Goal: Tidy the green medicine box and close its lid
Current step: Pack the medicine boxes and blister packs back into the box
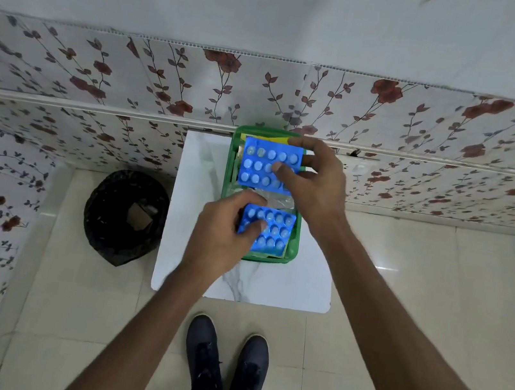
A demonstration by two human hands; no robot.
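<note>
The green medicine box (229, 170) stands open on a small white marble-look table (269, 284), against the wall. My right hand (313, 183) grips a blue blister pack of white pills (262, 163) over the far half of the box. My left hand (223, 233) pinches a second blue blister pack (272, 231) over the near half. Clear foil or plastic (277, 199) and a yellow item (275, 139) lie inside the box under the packs. The box's lid is not discernible.
A bin lined with a black bag (124, 217) stands on the tiled floor left of the table, with some scraps inside. Floral wall panels (99, 75) run behind the table. My dark shoes (225, 355) are just in front of the table.
</note>
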